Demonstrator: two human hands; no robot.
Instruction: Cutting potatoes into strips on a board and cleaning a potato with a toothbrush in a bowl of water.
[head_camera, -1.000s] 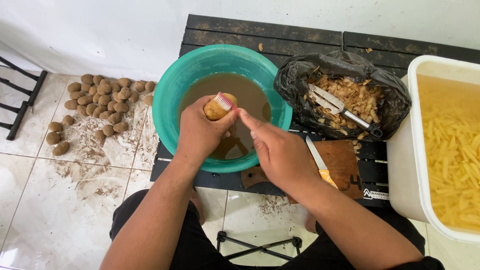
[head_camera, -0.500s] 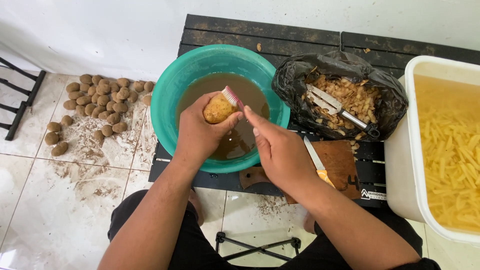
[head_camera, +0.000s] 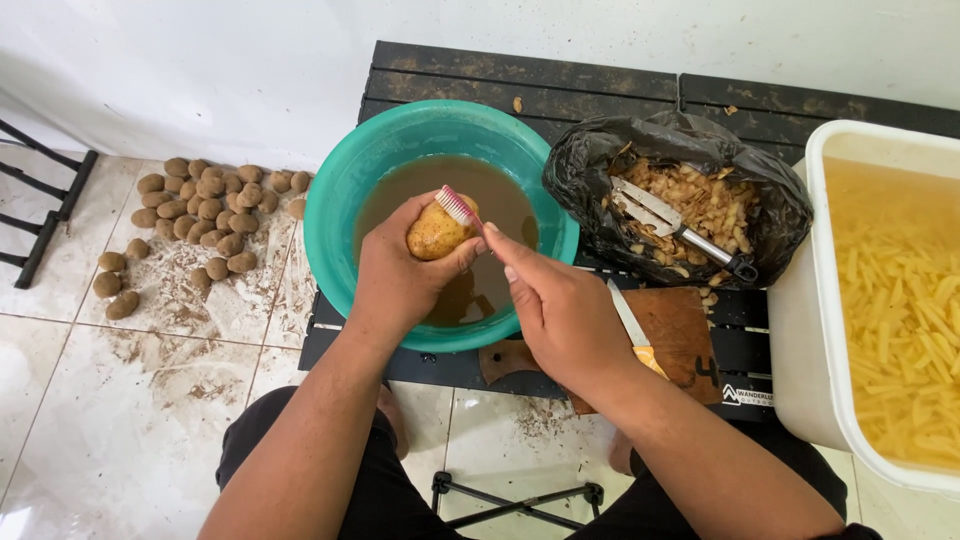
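Observation:
My left hand (head_camera: 400, 275) grips a wet yellow potato (head_camera: 436, 234) above a teal basin (head_camera: 340, 200) of muddy brown water. My right hand (head_camera: 560, 310) holds a small brush (head_camera: 460, 207) with a pink-and-white head, its bristles resting on the top of the potato. Both hands hover over the near half of the basin, which sits on a low black slatted table (head_camera: 520, 75).
A black bag of peelings (head_camera: 775, 215) holds a metal peeler (head_camera: 670, 222). A knife (head_camera: 630, 325) lies on a wooden board (head_camera: 690, 335). A white tub (head_camera: 815, 330) of cut potato strips in water stands at right. Several dirty potatoes (head_camera: 200, 200) lie on the tiled floor at left.
The brush has shifted slightly along the top of the potato, and my left hand has turned the potato a little. Both hands stay over the basin.

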